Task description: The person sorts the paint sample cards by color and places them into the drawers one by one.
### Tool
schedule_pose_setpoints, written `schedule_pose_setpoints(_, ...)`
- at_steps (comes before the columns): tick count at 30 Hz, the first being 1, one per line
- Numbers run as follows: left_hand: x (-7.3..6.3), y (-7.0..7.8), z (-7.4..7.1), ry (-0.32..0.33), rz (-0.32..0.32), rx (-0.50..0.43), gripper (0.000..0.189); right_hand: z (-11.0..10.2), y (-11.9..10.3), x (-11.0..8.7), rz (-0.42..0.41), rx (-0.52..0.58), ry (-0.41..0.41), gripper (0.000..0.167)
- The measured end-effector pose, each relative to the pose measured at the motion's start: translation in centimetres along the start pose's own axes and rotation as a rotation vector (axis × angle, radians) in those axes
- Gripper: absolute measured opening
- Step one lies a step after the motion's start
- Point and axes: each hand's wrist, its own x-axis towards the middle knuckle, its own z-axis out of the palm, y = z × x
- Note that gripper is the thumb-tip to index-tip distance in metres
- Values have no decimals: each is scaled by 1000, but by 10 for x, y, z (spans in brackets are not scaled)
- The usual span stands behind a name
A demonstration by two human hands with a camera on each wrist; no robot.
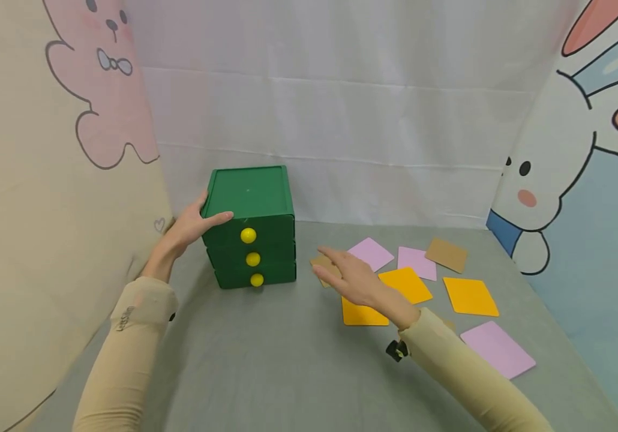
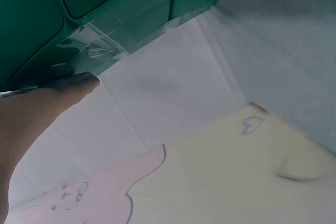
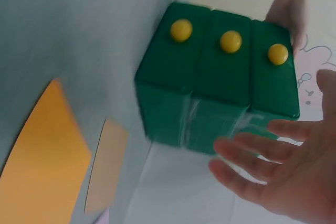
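Note:
A green cabinet with three stacked drawers (image 1: 249, 192) stands on the grey surface, each drawer front bearing a round yellow knob. My left hand (image 1: 187, 227) rests on its upper left edge, thumb lying across the top front corner and fingers along the side. Clear tape shows on the cabinet's side (image 2: 118, 30) in the left wrist view. To the right of the cabinet, my right hand (image 1: 354, 279) hovers with fingers extended, holding nothing. In the right wrist view its fingers (image 3: 252, 163) point toward the cabinet without a visible grip. All drawers look closed.
Several flat square cards lie on the right: orange (image 1: 471, 296), pink (image 1: 498, 349) and brown (image 1: 446, 255). Some are partly hidden beneath the right hand and forearm. A white cloth wall (image 1: 341, 120) rises behind, with cartoon-printed walls at the left (image 1: 28, 210) and right (image 1: 600, 240).

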Motion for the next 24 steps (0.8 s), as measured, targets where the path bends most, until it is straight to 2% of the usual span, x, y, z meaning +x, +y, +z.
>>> schedule_pose_setpoints(4,-3,5,1,-16,-5,21,100,2,-15,17,43,338,-84,55)
schedule_pose_setpoints(9,-21,27,2,-44,-29,7,97,9,-29,43,98,660,-165,60)
schedule_pose_setpoints(12,-18,22,1,-45,-42,14,99,17,-36,56,142,815,-198,63)
schedule_pose_setpoints(15,-5,5,1,-37,-53,35,102,27,-43,66,195,921,-215,66)
schedule_pose_setpoints(17,0,-3,1,-30,-54,47,103,33,-48,72,228,950,-224,67)
schedule_pose_setpoints(24,2,-2,-1,-25,-47,63,104,48,-65,92,269,1014,-202,63)
